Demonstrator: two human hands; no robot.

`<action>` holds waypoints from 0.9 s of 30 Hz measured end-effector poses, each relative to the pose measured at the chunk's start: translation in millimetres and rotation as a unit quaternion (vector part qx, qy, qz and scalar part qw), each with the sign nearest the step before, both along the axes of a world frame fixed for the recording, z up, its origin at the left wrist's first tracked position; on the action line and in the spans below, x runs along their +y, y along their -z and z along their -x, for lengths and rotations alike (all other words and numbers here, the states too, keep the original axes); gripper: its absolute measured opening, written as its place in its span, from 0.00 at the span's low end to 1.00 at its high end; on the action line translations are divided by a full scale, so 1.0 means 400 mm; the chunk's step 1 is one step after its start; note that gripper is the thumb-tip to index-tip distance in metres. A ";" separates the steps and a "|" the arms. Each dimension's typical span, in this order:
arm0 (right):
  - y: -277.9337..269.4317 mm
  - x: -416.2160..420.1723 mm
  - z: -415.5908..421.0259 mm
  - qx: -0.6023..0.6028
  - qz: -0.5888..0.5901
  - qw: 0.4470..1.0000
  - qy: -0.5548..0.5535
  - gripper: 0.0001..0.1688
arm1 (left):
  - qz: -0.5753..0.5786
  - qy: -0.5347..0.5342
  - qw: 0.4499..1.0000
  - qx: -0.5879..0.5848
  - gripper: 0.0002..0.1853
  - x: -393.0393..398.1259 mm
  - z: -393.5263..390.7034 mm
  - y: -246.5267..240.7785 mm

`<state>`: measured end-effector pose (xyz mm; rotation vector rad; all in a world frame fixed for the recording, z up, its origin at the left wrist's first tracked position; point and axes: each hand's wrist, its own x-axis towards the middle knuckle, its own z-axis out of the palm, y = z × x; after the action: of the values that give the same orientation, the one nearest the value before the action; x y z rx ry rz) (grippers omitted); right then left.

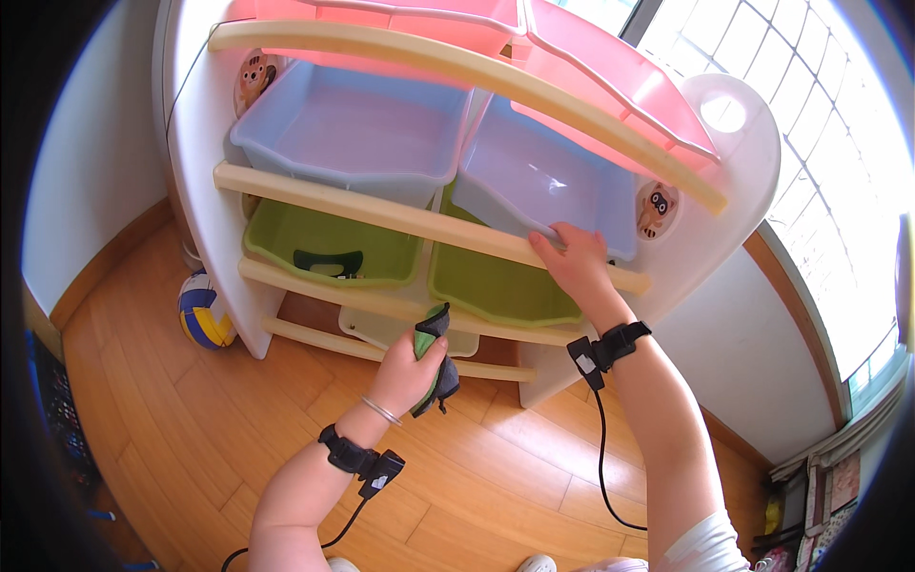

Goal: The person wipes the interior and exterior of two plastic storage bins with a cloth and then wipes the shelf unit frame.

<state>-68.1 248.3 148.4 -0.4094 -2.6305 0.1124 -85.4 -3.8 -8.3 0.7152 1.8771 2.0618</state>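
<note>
Before me stands a storage rack with white side panels (pixel 722 136) and cream rails (pixel 357 207). My left hand (pixel 411 372) grips a folded green and grey cloth (pixel 432 357) with dark edging, held in front of the lower rails. My right hand (pixel 579 261) rests its fingers on the front rim of the right blue plastic bin (pixel 547 175); its grip is partly hidden. Beside that is the left blue bin (pixel 357 129). Below sit a left green bin (pixel 336 243), with a dark green object (pixel 329 261) at its front, and a right green bin (pixel 500 286).
Pink bins (pixel 607 79) occupy the top tier, and a pale bin (pixel 400 329) the lowest. A volleyball (pixel 206 311) lies on the wooden floor (pixel 236 429) by the rack's left side. A bright window (pixel 822 107) is at right. Black cables (pixel 604 457) hang from both wrist straps.
</note>
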 end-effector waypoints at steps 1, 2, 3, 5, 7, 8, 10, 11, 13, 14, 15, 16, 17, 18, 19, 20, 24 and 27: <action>-0.016 -0.009 -0.006 -0.019 -0.021 1.000 0.010 0.29 | 0.004 -0.001 1.000 0.002 0.17 -0.005 0.005 0.008; -0.028 -0.010 -0.012 -0.031 -0.023 0.999 0.013 0.29 | 0.007 -0.003 1.000 0.005 0.17 -0.009 0.011 0.016; -0.033 -0.004 -0.023 -0.043 -0.024 0.999 0.011 0.29 | 0.011 -0.009 1.000 0.007 0.18 -0.013 0.010 0.024; -0.026 0.011 -0.041 -0.011 -0.065 0.998 -0.017 0.27 | 0.021 0.006 1.000 -0.014 0.18 -0.019 0.014 0.025; 0.010 0.020 -0.069 0.077 -0.138 0.985 -0.064 0.23 | 0.018 -0.003 0.999 -0.030 0.18 -0.015 0.012 0.031; 0.024 0.009 -0.077 0.125 -0.154 0.977 -0.083 0.22 | 0.015 -0.030 0.999 -0.033 0.18 -0.010 0.009 0.036; 0.035 -0.041 -0.097 0.226 -0.180 0.950 -0.119 0.21 | -0.006 -0.087 0.995 -0.052 0.18 -0.012 0.019 0.060; 0.059 -0.060 -0.106 0.192 -0.164 0.953 -0.166 0.21 | -0.026 -0.139 0.989 -0.039 0.18 -0.025 0.024 0.072; 0.105 -0.098 -0.131 0.127 -0.145 0.949 -0.249 0.22 | -0.075 -0.230 0.970 -0.005 0.18 -0.035 0.039 0.075; 0.144 -0.124 -0.128 0.073 -0.059 0.961 -0.261 0.22 | -0.092 -0.241 0.966 -0.025 0.20 -0.058 0.045 0.072; 0.185 -0.157 -0.114 0.021 0.025 0.962 -0.272 0.23 | -0.109 -0.271 0.956 -0.020 0.22 -0.077 0.057 0.078; 0.221 -0.189 -0.096 -0.016 0.121 0.958 -0.259 0.24 | -0.149 -0.292 0.944 -0.045 0.23 -0.097 0.074 0.092; 0.254 -0.216 -0.072 -0.054 0.213 0.945 -0.242 0.26 | -0.192 -0.309 0.929 -0.070 0.24 -0.105 0.091 0.103; 0.292 -0.222 -0.039 -0.034 0.252 0.939 -0.233 0.28 | -0.220 -0.318 0.920 -0.057 0.26 -0.107 0.087 0.082; 0.335 -0.222 0.002 -0.011 0.289 0.929 -0.232 0.30 | -0.231 -0.321 0.917 -0.048 0.26 -0.114 0.083 0.075; 0.377 -0.223 0.050 0.012 0.328 0.914 -0.238 0.32 | -0.234 -0.338 0.911 -0.026 0.26 -0.125 0.086 0.088; 0.484 -0.191 0.283 0.058 0.393 0.905 -0.151 0.35 | -0.219 -0.362 0.906 -0.010 0.27 -0.166 0.083 0.116; 0.481 -0.189 0.356 0.029 0.438 0.894 -0.092 0.26 | -0.194 -0.401 0.895 0.009 0.27 -0.210 0.089 0.125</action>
<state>-210.4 172.9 -44.2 -0.4180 -2.4052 1.3714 -121.2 -87.8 -58.4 -0.0265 1.9898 2.9846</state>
